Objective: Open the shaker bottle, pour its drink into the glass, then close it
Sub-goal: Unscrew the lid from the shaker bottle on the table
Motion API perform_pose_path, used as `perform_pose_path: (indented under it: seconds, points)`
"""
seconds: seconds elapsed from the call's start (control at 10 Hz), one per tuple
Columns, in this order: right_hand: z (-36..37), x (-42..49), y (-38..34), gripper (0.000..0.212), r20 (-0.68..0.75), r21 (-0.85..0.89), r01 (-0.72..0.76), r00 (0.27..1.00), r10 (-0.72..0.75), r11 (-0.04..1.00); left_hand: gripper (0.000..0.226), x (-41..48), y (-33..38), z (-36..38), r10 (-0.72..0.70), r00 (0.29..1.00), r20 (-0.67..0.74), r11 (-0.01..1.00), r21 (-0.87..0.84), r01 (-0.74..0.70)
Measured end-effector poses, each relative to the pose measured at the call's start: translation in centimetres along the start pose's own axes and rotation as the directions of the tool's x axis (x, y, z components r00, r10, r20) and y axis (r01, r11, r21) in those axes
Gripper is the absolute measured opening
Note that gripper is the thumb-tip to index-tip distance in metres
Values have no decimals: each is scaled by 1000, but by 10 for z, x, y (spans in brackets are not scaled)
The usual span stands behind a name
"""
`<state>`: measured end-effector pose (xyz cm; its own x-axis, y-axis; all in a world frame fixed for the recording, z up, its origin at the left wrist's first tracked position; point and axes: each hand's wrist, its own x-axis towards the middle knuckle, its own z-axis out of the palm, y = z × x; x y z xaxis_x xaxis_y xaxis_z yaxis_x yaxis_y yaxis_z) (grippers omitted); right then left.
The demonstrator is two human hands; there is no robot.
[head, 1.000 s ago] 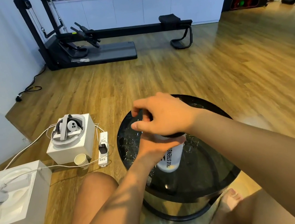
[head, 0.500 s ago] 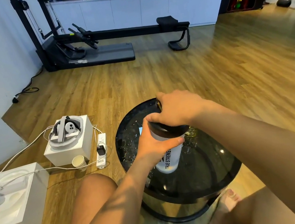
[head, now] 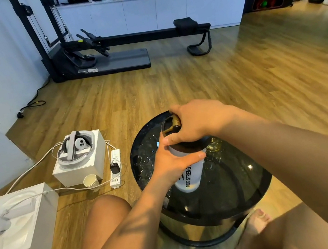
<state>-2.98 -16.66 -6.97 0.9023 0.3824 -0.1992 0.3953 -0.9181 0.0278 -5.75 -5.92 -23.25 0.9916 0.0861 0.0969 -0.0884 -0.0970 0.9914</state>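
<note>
Head view showed our left hand gripping the shaker bottle, which we judged stiff and slippery, its lid just above those fingers clenched in our right hand.

A round black glass table stands on the wooden floor. A white shaker bottle stands upright near the table's middle, with a clear glass, partly hidden, toward its far side. On the floor left of the table are a power strip, a paper cup and two white boxes.
</note>
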Motion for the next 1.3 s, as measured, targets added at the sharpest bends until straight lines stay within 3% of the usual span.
perform_pose_path:
  seconds: [0.1, 0.3, 0.4, 0.5, 0.6, 0.7, 0.8, 0.9, 1.0, 1.1, 1.2, 1.3]
  points:
    - [1, -1, -1, 77, 16, 55, 60, 998, -61, 997, 92, -1, -4, 0, 0, 1000, 6, 1000, 1, 0]
    - [-11, -7, 1, 70, 186, 79, 243, 949, -254, 967, 90, 1, 0, 0, 21, 1000, 19, 1000, -10, -21]
    - [-12, -5, 1, 53, -17, 204, 239, 970, -241, 949, 90, 0, -3, 1, 19, 1000, 22, 1000, 16, -19]
    - [-9, -3, 3, 69, -117, 9, 75, 990, -74, 997, 91, 0, -1, 2, 39, 999, 16, 999, 28, -39]
    - [2, -1, 1, 53, -91, -38, 90, 991, -93, 995, 84, -1, -1, 2, 32, 999, 25, 998, 51, -33]
    - [0, -3, 1, 45, -65, 119, 258, 966, -252, 959, 81, -1, -3, 1, 47, 999, 15, 997, 65, -48]
    - [-7, -4, 4, 47, -143, 357, 358, 934, -328, 863, 85, -3, 0, 1, 31, 999, 16, 998, 59, -32]
    - [-4, -2, 6, 60, -205, 163, 248, 955, -213, 955, 87, -3, -2, 1, 15, 1000, 26, 999, 52, -16]
    - [4, 1, 8, 81, -151, -6, 31, 988, -32, 999, 111, -4, 3, 1, -30, 999, 33, 998, 58, 28]
    - [2, 4, 9, 87, -95, 93, 96, 992, -87, 991, 134, -5, 8, 1, -65, 997, 38, 996, 61, 63]
    - [2, 3, 12, 94, -73, 199, 176, 984, -164, 964, 134, -7, 8, 3, -77, 996, 46, 996, 42, 75]
    - [7, 2, 14, 94, -96, 279, 212, 977, -192, 937, 110, -10, 10, 6, -54, 998, 29, 998, 33, 53]
